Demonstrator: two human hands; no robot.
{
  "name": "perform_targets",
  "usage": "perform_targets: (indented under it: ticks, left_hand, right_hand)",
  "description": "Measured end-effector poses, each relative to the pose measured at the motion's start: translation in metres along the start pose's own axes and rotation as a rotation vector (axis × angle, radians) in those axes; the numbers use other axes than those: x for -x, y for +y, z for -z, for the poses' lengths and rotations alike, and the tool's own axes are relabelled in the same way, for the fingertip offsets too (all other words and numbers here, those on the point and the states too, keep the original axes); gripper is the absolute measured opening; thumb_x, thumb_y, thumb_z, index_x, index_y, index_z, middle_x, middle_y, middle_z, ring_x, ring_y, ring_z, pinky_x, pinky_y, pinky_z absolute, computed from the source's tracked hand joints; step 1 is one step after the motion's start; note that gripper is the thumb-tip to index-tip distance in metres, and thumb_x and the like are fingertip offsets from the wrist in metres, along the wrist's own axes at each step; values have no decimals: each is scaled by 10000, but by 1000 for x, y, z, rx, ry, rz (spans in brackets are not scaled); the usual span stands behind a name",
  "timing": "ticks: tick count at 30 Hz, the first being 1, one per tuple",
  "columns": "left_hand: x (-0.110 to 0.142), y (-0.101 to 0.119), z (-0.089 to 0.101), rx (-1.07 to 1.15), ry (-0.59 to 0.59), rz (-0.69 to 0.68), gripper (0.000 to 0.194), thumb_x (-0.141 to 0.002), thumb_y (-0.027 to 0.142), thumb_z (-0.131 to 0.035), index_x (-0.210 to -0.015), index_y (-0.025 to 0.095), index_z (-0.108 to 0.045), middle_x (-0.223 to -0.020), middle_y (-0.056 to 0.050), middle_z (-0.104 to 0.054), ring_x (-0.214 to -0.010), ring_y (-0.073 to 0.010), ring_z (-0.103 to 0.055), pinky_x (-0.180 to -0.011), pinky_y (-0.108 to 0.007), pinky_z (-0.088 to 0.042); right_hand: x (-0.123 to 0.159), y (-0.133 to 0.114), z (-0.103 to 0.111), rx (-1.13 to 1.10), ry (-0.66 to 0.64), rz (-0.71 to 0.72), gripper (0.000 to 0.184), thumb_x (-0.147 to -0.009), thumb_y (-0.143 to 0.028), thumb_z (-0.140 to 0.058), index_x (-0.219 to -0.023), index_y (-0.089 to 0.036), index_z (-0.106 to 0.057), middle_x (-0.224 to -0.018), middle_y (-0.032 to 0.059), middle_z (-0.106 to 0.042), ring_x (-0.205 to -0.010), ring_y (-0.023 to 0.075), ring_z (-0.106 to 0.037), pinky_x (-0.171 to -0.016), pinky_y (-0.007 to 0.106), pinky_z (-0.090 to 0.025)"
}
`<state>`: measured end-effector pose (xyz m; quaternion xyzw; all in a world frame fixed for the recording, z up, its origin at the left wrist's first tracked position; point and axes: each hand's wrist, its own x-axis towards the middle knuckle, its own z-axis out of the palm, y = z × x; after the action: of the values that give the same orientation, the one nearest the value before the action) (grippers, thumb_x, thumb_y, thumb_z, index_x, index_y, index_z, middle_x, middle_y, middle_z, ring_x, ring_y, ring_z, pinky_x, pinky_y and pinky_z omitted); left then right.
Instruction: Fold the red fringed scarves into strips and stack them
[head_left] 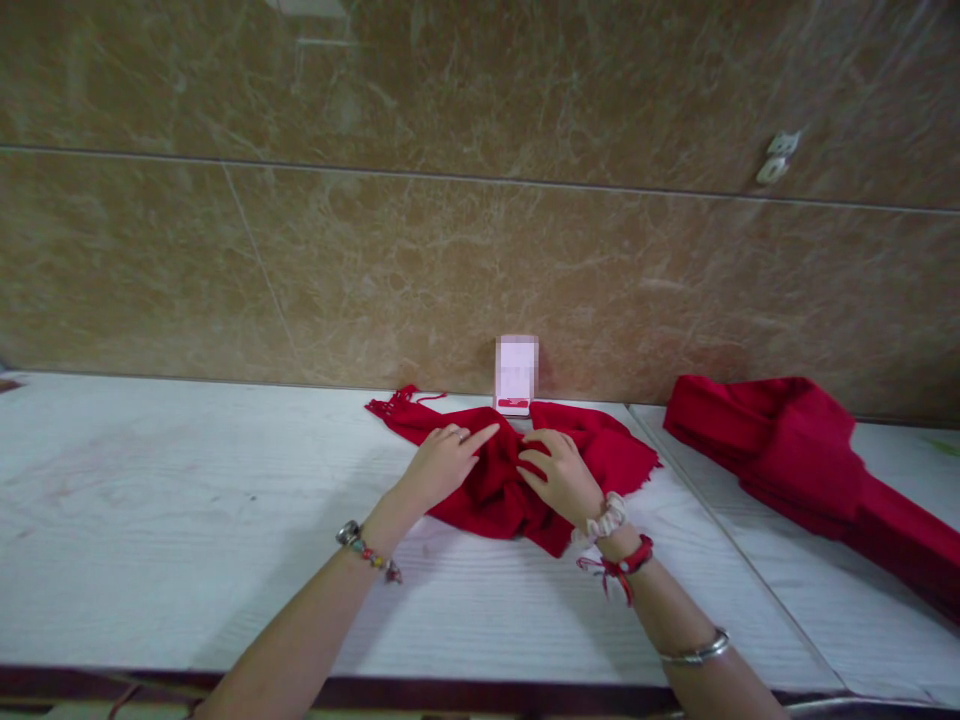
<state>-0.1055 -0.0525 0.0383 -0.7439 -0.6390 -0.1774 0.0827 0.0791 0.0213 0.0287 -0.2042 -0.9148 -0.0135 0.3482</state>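
A red fringed scarf (pixel 495 500) lies bunched in loose folds on the white table. My left hand (pixel 442 465) rests at its left side, index finger stretched out over the cloth and the thumb apart below it. Over the right part of the folds is my right hand (pixel 559 472), its fingers spread and bent, touching the fabric. Neither hand shows a clear grip on the cloth. Just beyond the scarf, a phone (pixel 516 372) with a lit, blurred screen leans upright against the wall.
Another red folded cloth (pixel 795 470) lies on the right, reaching past the frame edge. Brown marble tiles (pixel 375 260) form the wall behind the white wood-grain table (pixel 150 520). A seam crosses the tabletop between the two cloths. A small white fixture (pixel 778 157) sits on the wall.
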Motion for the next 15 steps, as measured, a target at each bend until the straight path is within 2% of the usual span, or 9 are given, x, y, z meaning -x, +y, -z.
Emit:
perform_targets:
  ticks: [2, 5, 8, 12, 15]
  left_hand:
    - [1, 6, 1, -93, -33, -129, 421, -825, 115, -448, -1239, 195, -437, -955, -84, -619, -911, -207, -554, -799, -339, -412]
    - [2, 7, -1, -110, -35, -162, 306, -858, 181, -441, -1155, 158, -512, -890, -90, -626, -855, -199, -570, -755, -315, -415]
    - [2, 3, -4, -109, -39, -183, 319, -878, 253, -429, -1178, 167, -494, -837, -79, -624, -805, -186, -576, -729, -298, -413]
    - [4, 0, -7, -124, -151, -298, 475, -846, 170, -459, -1303, 237, -349, -800, -46, -624, -748, -175, -582, -711, -281, -415]
    - [6, -1, -7, -101, -206, -265, 586, -804, 156, -494, -1344, 227, -277, -786, -47, -626, -718, -190, -585, -681, -278, -423]
  right_hand:
    - [-2, -4, 3, 2, 33, 2, 89, -762, -206, -562, -759, -182, -647, -919, 100, -595, -895, 230, -532, -820, 418, -420]
    - [-1, 0, 7, -3, 16, -48, 143, -776, -212, -532, -690, -186, -644, -876, 91, -598, -852, 220, -544, -794, 414, -429]
    - [3, 11, 11, -99, -138, 8, 128, -750, -165, -533, -689, -191, -642, -861, 65, -593, -809, 182, -557, -766, 358, -450]
    - [5, 15, 19, -212, -310, 81, 83, -707, -152, -577, -733, -182, -649, -856, 50, -594, -783, 158, -562, -762, 311, -454]
    - [2, 13, 23, -299, -380, 50, 142, -765, -225, -547, -665, -177, -636, -760, 35, -591, -696, 133, -560, -694, 270, -461]
